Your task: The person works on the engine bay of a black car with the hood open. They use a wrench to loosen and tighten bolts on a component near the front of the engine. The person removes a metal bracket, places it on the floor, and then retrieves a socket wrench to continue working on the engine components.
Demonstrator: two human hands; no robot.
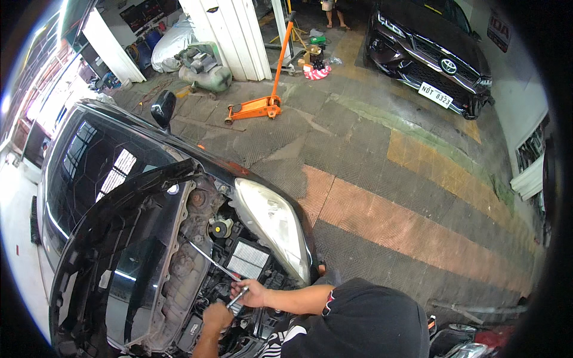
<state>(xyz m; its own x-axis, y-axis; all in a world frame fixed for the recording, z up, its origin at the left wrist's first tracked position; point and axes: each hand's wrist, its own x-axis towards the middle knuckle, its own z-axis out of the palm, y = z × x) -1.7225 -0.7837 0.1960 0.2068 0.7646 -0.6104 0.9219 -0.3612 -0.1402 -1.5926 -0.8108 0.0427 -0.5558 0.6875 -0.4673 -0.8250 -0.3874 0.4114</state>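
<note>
I lean over the engine bay of a dark car with its hood raised. Both hands are closed around a chrome wrench-like tool. My left hand grips its lower end, while my right hand wraps the upper end. A long thin metal rod, reddish at its near end, slants up and left from beside my right hand; whether I hold it too is unclear. Just beyond lies a white pleated air filter. Past that is a dark reservoir cap with yellow. The wrench's working end is hidden.
The car's headlight borders the bay on the right. An orange floor jack and a green air compressor stand farther off. Another dark car is parked at the back right, near a person's legs. Car parts lie at lower right.
</note>
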